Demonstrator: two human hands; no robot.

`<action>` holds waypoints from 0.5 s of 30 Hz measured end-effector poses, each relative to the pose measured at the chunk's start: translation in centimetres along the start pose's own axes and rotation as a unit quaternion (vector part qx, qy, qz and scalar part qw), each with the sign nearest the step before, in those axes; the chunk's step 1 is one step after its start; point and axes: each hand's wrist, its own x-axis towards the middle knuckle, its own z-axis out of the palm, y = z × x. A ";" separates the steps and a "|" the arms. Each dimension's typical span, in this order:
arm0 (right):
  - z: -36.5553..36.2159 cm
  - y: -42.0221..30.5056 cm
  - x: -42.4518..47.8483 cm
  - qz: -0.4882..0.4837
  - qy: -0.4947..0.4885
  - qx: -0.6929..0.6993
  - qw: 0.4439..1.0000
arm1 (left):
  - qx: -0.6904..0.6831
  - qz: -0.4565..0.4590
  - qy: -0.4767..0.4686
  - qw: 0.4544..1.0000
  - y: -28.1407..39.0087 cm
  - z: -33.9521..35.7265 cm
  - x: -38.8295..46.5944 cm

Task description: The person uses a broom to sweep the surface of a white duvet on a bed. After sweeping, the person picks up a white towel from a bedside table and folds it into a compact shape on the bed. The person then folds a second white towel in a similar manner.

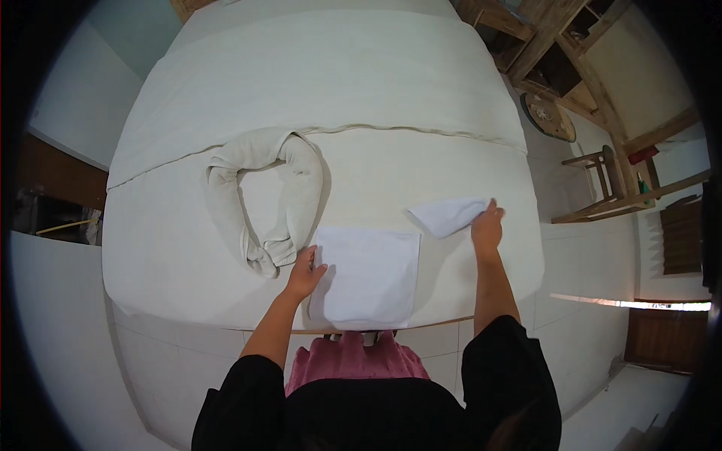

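A square white cloth (366, 276) lies flat on the bed near its front edge. My left hand (304, 273) rests at the upper left edge of this cloth, fingers apart. Off to the right, my right hand (488, 225) grips one end of a second, smaller-looking white cloth (448, 215), which is folded or bunched and tapers to a point at its left end. Left of the square cloth, a rolled off-white towel (304, 186) is bent into a loop, its two ends meeting close to my left hand.
The bed (169, 270) has a pale sheet, with a folded-back cover (338, 73) across its far part. To the right stand a wooden stool (601, 175), a round wooden board (547, 116) and wooden shelving (555, 67). Tiled floor (581, 265) surrounds the bed.
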 end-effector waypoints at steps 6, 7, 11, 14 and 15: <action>3.7 -3.4 -6.8 -0.087 -0.223 0.150 0.959 | 0.032 -0.006 0.124 0.992 -0.9 1.0 5.1; 7.1 -2.0 -8.8 -0.183 -0.113 0.248 0.945 | 0.046 -0.007 0.121 0.992 -0.1 1.5 6.1; 5.7 -3.8 -8.2 -0.137 -0.268 0.258 0.918 | 0.175 -0.002 0.070 0.982 3.1 -0.3 7.6; 3.5 -6.2 -5.6 -0.100 -0.234 0.333 0.908 | 0.055 0.010 0.152 0.987 2.6 -1.1 8.6; 2.6 -6.5 -5.0 -0.080 -0.216 0.370 0.900 | 0.014 0.018 0.173 0.985 2.8 -1.0 8.9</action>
